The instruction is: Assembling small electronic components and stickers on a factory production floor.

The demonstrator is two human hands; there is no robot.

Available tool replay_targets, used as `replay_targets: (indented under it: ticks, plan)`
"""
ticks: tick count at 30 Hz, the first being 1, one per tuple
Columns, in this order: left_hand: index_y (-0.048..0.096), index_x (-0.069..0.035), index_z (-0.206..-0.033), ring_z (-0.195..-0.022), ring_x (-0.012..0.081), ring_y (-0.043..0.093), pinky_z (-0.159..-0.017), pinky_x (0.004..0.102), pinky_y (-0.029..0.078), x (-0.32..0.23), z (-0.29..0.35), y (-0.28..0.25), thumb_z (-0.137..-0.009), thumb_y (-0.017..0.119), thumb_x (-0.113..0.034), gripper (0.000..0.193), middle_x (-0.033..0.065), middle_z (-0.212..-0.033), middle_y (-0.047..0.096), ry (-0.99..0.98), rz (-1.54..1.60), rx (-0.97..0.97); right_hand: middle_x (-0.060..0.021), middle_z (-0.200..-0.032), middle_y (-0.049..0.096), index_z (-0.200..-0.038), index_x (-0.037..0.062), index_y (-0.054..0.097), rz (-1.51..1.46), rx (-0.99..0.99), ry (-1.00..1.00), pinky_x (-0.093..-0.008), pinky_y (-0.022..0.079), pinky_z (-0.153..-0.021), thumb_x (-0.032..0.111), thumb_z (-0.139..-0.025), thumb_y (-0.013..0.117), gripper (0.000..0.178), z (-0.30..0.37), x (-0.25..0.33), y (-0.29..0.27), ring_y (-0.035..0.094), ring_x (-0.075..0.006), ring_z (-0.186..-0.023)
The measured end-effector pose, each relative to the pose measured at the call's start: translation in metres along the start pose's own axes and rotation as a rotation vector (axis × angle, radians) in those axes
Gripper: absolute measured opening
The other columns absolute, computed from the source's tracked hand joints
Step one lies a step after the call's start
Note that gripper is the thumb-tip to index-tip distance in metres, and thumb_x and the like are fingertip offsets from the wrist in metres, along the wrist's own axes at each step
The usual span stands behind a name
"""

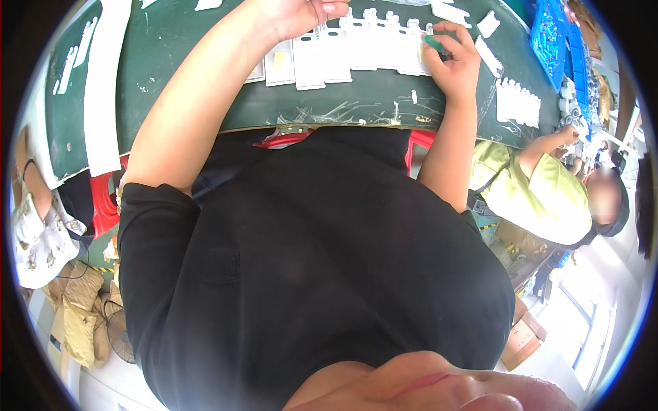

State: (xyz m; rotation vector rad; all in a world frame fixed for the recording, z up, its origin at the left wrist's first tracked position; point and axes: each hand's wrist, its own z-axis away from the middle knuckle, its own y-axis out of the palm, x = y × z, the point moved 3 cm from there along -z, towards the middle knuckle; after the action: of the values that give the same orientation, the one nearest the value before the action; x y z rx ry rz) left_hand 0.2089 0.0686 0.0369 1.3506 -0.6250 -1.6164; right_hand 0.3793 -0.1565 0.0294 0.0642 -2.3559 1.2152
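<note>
Two hands work at the far edge of a dark green bench (205, 82) in the head view, above the person's black shirt (308, 274). The left hand (301, 14) lies near the top rim of the picture, fingers curled down onto a row of white plastic parts (356, 48) that lie side by side between the two hands; whether it grips a part or only presses on it cannot be told. The right hand (454, 60) is clenched around a slim green tool (434, 44), whose tip meets the end of the row nearest that hand. Just beyond the right hand lie a few loose white pieces (488, 24), and further out on that side another white toothed part (517, 101) rests on the bench. Beyond that, blue trays (548, 41) hold small items too blurred to tell apart. A co-worker in a yellow-green top (534, 192) sits at that same side, one hand (565, 137) up at the bench edge. Outward of the left hand, a long white strip (106, 89) lies across the bench, and a second person's patterned sleeve (31, 240) shows at the picture's rim.
</note>
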Motion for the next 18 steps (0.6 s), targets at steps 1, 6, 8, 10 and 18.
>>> replay_targets:
  ticks: [1, 6, 8, 10, 18]
  plan:
    - [0.055, -0.007, -0.083, -0.052, 0.0114, 0.037, -0.05, 0.0277, 0.034, -0.001, 0.0, 0.0, -0.095, 0.053, -0.019, 0.017, -0.0016, -0.062, 0.042, 0.008, 0.004, 0.001, 0.0, -0.108, 0.071, -0.094, 0.0066, 0.081, -0.013, 0.01, 0.028, -0.0217, 0.045, -0.056, 0.004, -0.08, 0.074, 0.016, 0.001, -0.001, 0.0, 0.061, -0.007, -0.073]
    - [0.055, -0.007, -0.083, -0.051, 0.0115, 0.037, -0.05, 0.0277, 0.034, -0.004, -0.005, -0.007, -0.094, 0.053, -0.018, 0.016, -0.0014, -0.063, 0.043, 0.035, -0.001, -0.023, -0.0001, -0.107, 0.07, -0.097, 0.006, 0.081, -0.083, 0.009, 0.073, -0.0213, 0.045, -0.057, 0.004, -0.083, 0.074, 0.015, 0.002, -0.011, 0.005, 0.061, -0.0067, -0.075]
    - [0.055, -0.007, -0.083, -0.051, 0.0115, 0.037, -0.05, 0.0278, 0.034, -0.003, -0.013, -0.013, -0.094, 0.053, -0.018, 0.016, -0.0016, -0.062, 0.043, 0.02, 0.008, 0.015, -0.0003, -0.107, 0.07, -0.099, 0.0064, 0.081, -0.063, -0.021, 0.053, -0.0209, 0.045, -0.057, 0.005, -0.085, 0.074, 0.016, 0.002, -0.012, 0.006, 0.061, -0.0064, -0.076]
    - [0.055, -0.008, -0.082, -0.051, 0.0115, 0.037, -0.05, 0.028, 0.034, -0.002, -0.015, -0.014, -0.094, 0.053, -0.019, 0.016, -0.0017, -0.062, 0.043, 0.017, 0.007, 0.01, -0.0003, -0.107, 0.07, -0.099, 0.0067, 0.081, -0.04, -0.017, 0.043, -0.0208, 0.046, -0.058, 0.004, -0.084, 0.075, 0.017, 0.005, -0.02, 0.004, 0.062, -0.0066, -0.077]
    - [0.055, -0.009, -0.082, -0.05, 0.0115, 0.037, -0.049, 0.0281, 0.034, -0.004, -0.012, -0.01, -0.094, 0.054, -0.02, 0.016, -0.0025, -0.061, 0.042, 0.027, -0.013, -0.033, -0.0007, -0.108, 0.069, -0.103, 0.0071, 0.082, -0.007, 0.022, 0.01, -0.0207, 0.047, -0.06, 0.003, -0.083, 0.073, 0.022, 0.01, -0.012, 0.002, 0.064, -0.0068, -0.081]
